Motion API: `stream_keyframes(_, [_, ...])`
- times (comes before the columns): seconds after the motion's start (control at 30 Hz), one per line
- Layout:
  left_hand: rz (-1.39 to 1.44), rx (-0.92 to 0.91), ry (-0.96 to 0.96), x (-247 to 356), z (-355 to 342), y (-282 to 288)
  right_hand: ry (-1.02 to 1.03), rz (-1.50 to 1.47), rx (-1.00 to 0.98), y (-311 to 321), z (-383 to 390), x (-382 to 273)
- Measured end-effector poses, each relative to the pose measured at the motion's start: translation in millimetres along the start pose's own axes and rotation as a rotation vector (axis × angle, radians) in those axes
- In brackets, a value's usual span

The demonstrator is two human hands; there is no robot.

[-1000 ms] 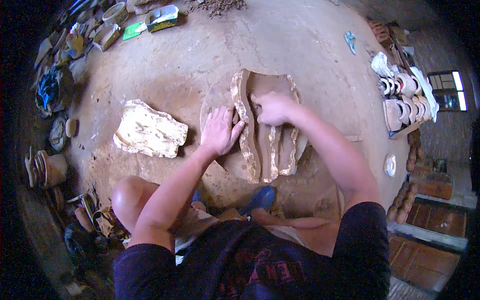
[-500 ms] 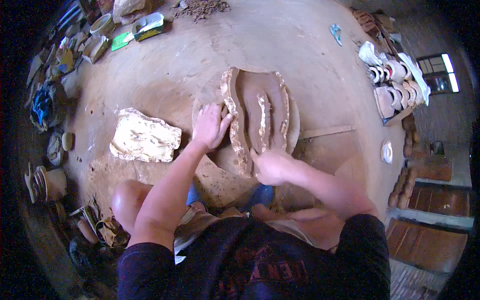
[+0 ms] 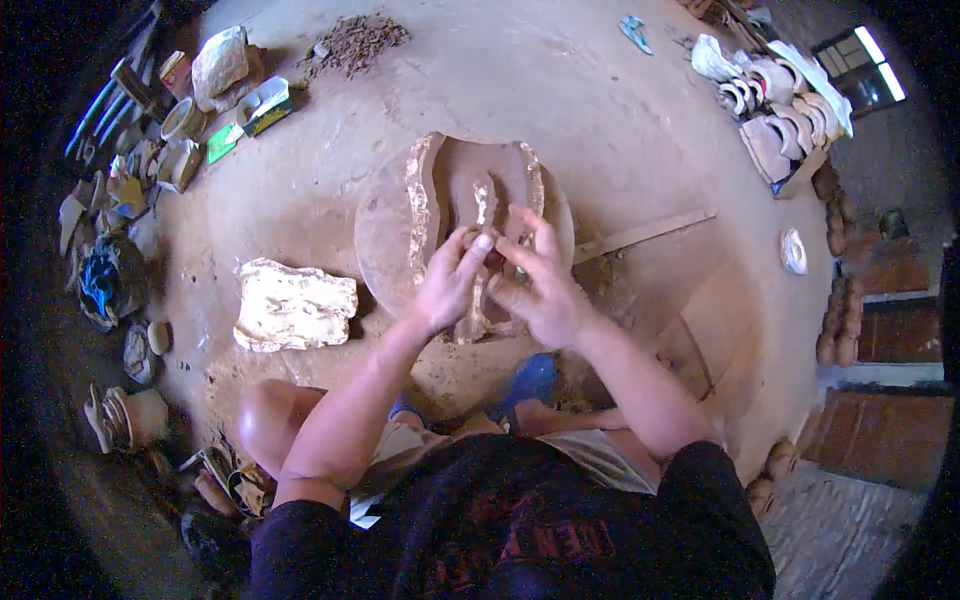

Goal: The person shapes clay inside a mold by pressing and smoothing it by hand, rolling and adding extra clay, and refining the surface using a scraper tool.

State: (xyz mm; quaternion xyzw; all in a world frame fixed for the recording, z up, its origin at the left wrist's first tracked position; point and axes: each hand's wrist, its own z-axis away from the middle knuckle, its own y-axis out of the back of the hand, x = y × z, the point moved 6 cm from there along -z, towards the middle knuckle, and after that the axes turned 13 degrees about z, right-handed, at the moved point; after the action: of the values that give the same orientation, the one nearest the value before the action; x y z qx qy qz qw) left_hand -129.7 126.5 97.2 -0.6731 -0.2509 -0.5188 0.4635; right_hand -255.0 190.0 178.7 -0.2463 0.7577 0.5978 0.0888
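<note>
A clay-lined mould [image 3: 427, 195] with a pale, crusty rim lies on a round board [image 3: 380, 235] in front of me. A raised ridge [image 3: 484, 200] with a whitish patch runs down its middle. Both my hands meet above the near half of the mould. My left hand [image 3: 452, 280] is closed, thumb against fingers, around a small dark brown lump of clay [image 3: 493, 259] that is mostly hidden. Beside it my right hand [image 3: 550, 295] has its fingers apart, touching at the left fingertips; its thumb is slightly blurred.
A whitish mould piece [image 3: 295, 305] lies on the floor to the left. A flat wooden strip [image 3: 645, 235] extends right from the board. Containers and rubble line the left side, with a crumbled brown heap [image 3: 360, 45] at the back. Curved pieces [image 3: 795, 130] are stacked at the right.
My left hand has left the mould's left rim and moved right. My right hand has lifted off the near inside edge and come up to meet it. The view has shifted slightly.
</note>
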Motion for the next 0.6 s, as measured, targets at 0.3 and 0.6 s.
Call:
stream_keyframes(0.3, [-0.132, 0.688, -0.056, -57.6, 39.8, 101.2, -0.913, -0.1, 0.12, -39.1, 97.1, 348.1])
stream_keyframes(0.6, [-0.289, 0.611, -0.105, -79.7, 56.3, 107.9, -0.762, 0.431, -0.712, -204.7, 230.5, 405.5])
